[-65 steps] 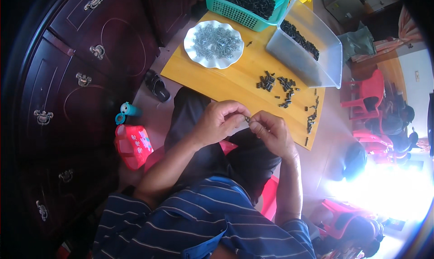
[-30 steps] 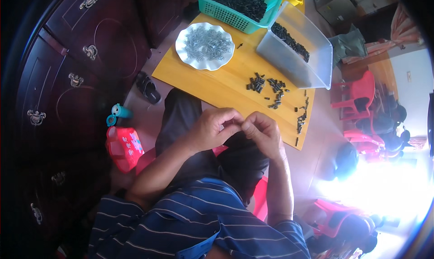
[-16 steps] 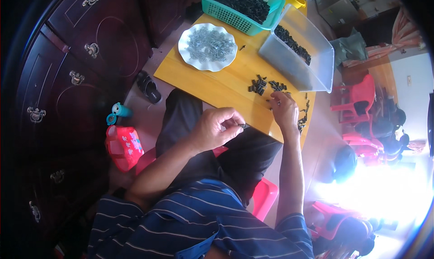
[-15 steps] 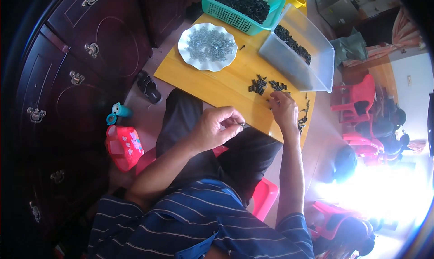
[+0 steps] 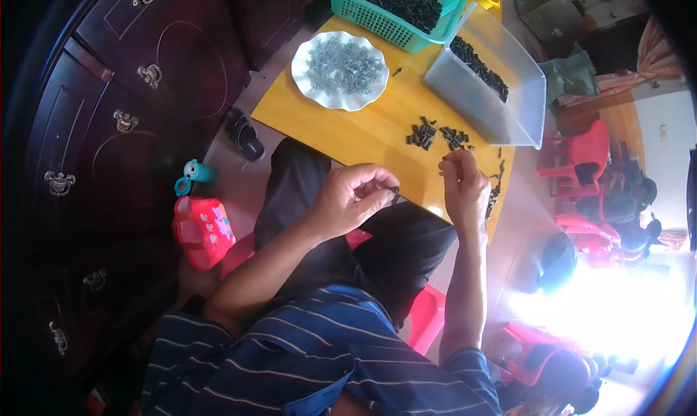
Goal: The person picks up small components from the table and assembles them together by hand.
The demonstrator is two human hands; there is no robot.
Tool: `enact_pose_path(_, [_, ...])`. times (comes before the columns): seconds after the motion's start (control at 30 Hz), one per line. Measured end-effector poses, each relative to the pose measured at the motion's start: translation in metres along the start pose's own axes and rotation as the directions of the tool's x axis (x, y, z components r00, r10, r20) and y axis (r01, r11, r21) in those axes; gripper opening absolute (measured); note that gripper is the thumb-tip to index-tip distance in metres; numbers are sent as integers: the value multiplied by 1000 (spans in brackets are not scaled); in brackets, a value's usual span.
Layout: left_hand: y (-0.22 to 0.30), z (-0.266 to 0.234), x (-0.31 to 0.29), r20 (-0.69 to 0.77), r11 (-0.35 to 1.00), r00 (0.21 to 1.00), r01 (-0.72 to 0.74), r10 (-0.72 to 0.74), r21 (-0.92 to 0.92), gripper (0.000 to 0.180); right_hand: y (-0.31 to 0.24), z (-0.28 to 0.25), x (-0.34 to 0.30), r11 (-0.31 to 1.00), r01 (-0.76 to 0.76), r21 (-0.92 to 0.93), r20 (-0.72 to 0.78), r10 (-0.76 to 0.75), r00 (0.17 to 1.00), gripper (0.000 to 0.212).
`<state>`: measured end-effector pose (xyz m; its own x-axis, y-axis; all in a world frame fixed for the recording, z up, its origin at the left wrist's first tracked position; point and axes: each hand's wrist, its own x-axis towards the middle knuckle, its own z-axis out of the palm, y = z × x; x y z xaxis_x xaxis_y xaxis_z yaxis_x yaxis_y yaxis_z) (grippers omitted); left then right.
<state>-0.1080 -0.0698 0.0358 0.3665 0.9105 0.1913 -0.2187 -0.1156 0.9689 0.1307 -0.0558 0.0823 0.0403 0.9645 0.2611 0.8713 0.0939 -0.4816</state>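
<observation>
My left hand (image 5: pixel 354 200) is over my lap by the near table edge, thumb and forefinger pinched on a small black piece (image 5: pixel 394 190). Over the table's near right part, my right hand (image 5: pixel 467 191) has its fingertips drawn together; whatever may be between them is too small to make out. Just beyond it lie two little heaps of short black cylindrical pieces, the left heap (image 5: pixel 422 134) and the right heap (image 5: pixel 455 138). More loose black pieces (image 5: pixel 496 184) trail along the table's right side, partly behind my right hand.
A white wavy-rimmed plate (image 5: pixel 298 71) of small clear pieces (image 5: pixel 341 64) stands on the yellow wooden table (image 5: pixel 341 136). Behind are a green basket (image 5: pixel 377 22) and a translucent bin (image 5: pixel 461 100), both holding black pieces. Dark cabinets (image 5: pixel 181 75) line the left; pink chairs (image 5: pixel 589 155) stand right.
My right hand has drawn back slightly from the heaps, and its fingers have come closer together. The left hand stays pinched on the small black piece. The whole view has shifted slightly.
</observation>
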Motion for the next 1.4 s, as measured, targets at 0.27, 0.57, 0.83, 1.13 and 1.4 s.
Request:
enact_pose_path(0.27, [-6,2,0,-28,999,999,-33,34,25,13,-38,4,-33,886,-45,461,44,27,999,7])
enact_pose_path(0.57, [-1,4,0,-58,989,996,-57,66,140,13,-43,16,-48,751,-174,637,180,74,981,9])
enact_pose_path(0.83, [0,2,3,-47,911,962,-239,269,338,15,-43,11,-43,809,-204,551,276,54,960,10])
enact_pose_path(1.13, [-2,0,2,105,760,913,-388,394,521,20,-21,16,-42,498,-493,713,541,56,839,9])
enact_pose_path(1.4, [-5,-1,2,188,705,903,-421,387,571,25,-3,30,-49,270,-635,724,643,70,763,11])
